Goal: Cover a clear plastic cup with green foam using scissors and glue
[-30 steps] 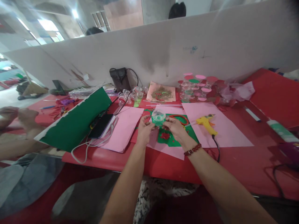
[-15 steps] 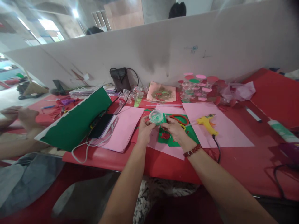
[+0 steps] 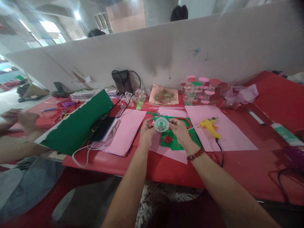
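Note:
A clear round plastic piece, like a small cup (image 3: 161, 124), is held between my two hands above the table. My left hand (image 3: 146, 133) pinches its left edge. On its right edge the fingers of my right hand (image 3: 180, 130) are closed. Green paper (image 3: 175, 145) lies beneath, bearing a red scrap (image 3: 168, 139). Behind my right hand, partly hidden, are red-handled scissors (image 3: 187, 121). To the right a yellow glue gun (image 3: 210, 126) rests on a pink sheet (image 3: 232, 139).
A phone (image 3: 103, 129) with a white cable lies at left beside pink paper (image 3: 123, 136) and a leaning green board (image 3: 76, 126). Clear plastic pieces with coloured discs (image 3: 199, 90) are stacked at the back, near a dark bag (image 3: 122, 81). Another person's hands (image 3: 21, 120) are at far left.
Both hands have tipped the clear plastic piece so its round face turns more toward me, and it sits slightly lower and to the right. The camera view has shifted slightly.

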`<state>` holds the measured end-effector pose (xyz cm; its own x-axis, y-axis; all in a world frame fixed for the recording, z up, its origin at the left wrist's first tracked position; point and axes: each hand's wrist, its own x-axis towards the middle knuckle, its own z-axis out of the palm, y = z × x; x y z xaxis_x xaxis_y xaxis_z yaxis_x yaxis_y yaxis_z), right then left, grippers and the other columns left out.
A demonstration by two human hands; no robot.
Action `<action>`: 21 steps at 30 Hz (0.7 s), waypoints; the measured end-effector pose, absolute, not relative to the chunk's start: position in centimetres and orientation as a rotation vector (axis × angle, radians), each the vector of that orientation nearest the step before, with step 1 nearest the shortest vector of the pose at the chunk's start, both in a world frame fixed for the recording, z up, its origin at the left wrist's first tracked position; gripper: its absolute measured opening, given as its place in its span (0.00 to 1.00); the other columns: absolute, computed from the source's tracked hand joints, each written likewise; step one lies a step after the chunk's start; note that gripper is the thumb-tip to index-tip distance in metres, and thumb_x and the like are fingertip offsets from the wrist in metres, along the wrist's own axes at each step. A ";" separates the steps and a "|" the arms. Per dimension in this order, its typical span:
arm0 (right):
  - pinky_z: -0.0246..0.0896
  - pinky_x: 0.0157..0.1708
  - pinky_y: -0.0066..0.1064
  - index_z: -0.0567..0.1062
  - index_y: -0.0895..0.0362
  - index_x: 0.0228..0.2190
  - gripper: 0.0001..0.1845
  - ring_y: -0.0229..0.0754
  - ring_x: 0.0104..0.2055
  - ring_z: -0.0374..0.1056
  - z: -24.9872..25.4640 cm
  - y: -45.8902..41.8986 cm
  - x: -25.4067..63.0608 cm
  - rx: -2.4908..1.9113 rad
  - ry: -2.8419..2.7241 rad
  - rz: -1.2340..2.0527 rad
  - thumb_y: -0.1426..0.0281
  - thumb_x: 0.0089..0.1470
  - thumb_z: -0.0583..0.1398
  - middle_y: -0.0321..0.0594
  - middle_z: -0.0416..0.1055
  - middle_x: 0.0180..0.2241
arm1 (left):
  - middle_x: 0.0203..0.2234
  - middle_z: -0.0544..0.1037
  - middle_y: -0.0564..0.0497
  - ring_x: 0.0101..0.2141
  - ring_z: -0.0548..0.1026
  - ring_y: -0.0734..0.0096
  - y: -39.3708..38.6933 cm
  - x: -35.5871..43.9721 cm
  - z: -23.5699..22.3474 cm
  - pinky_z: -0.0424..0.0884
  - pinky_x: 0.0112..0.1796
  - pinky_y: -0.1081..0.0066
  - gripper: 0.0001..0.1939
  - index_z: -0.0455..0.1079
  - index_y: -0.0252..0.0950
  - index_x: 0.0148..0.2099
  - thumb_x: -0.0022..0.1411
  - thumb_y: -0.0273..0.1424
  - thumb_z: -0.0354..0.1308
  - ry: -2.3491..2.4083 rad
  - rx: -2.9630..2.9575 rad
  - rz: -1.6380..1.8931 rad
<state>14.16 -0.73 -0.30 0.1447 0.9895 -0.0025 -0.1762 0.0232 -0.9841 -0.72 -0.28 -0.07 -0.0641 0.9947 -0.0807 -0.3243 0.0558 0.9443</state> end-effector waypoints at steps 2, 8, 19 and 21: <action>0.53 0.26 0.28 0.71 0.56 0.21 0.11 0.33 0.24 0.57 -0.3 -0.7 14.2 -1.123 -1.013 1.141 0.63 0.37 0.66 0.31 0.67 0.22 | 0.23 0.75 0.57 0.24 0.71 0.76 -0.3 -0.8 0.0 0.66 0.30 0.75 0.31 0.68 0.36 0.47 0.37 0.27 0.70 1.025 0.877 1.370; 0.56 0.27 0.29 0.71 0.55 0.21 0.10 0.35 0.24 0.58 -0.4 -0.7 14.1 -1.104 -1.062 1.126 0.63 0.38 0.65 0.31 0.68 0.22 | 0.21 0.72 0.59 0.22 0.69 0.78 -0.3 -0.8 0.2 0.66 0.29 0.75 0.26 0.68 0.37 0.45 0.42 0.32 0.69 0.926 0.879 1.448; 0.57 0.30 0.29 0.74 0.55 0.22 0.10 0.36 0.26 0.60 0.3 -0.8 14.7 -1.043 -1.092 1.156 0.61 0.39 0.65 0.31 0.69 0.24 | 0.24 0.74 0.57 0.25 0.72 0.75 -1.0 -0.5 1.4 0.66 0.32 0.73 0.28 0.67 0.40 0.47 0.42 0.28 0.68 0.833 0.950 1.478; 0.58 0.31 0.29 0.74 0.55 0.23 0.11 0.37 0.28 0.61 0.3 -0.7 14.6 -1.052 -1.099 1.128 0.60 0.40 0.65 0.32 0.69 0.25 | 0.23 0.73 0.58 0.25 0.71 0.75 -1.0 -0.5 1.4 0.65 0.31 0.74 0.27 0.67 0.40 0.46 0.41 0.28 0.69 0.856 0.960 1.477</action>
